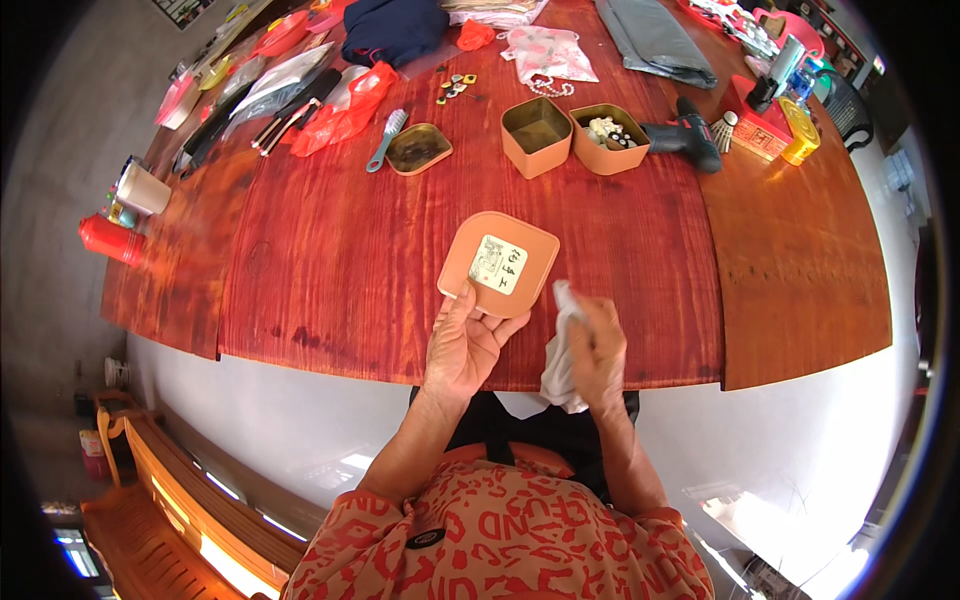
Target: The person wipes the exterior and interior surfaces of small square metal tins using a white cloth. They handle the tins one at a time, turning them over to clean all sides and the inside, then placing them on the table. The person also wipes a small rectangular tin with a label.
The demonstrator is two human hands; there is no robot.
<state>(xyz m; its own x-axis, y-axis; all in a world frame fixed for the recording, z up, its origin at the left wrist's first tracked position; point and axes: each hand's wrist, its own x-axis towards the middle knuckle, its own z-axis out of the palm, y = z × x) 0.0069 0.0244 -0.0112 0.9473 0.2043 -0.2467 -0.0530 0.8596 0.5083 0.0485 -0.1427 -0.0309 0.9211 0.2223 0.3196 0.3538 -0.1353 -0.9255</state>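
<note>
My left hand (466,341) holds an orange-brown tin lid (501,262) by its near edge, with the thumb on top; a pale label with writing and a drawing faces up. To its right, my right hand (600,345), a little blurred, grips a white cloth (559,367) that hangs over the table's near edge. Beyond the lid stand an open tin (536,139) that looks empty and a matching tin (611,142) with small figures inside. Further left lies another shallow lid (420,150), inner side up, beside a blue-handled brush (387,141).
A cordless drill (694,139), a shuttlecock (724,132) and a red box (757,135) are at the right. Small trinkets (456,88), a red plastic bag (337,116) and dark cloth (394,30) lie at the back. A red bottle (111,240) lies at the left edge.
</note>
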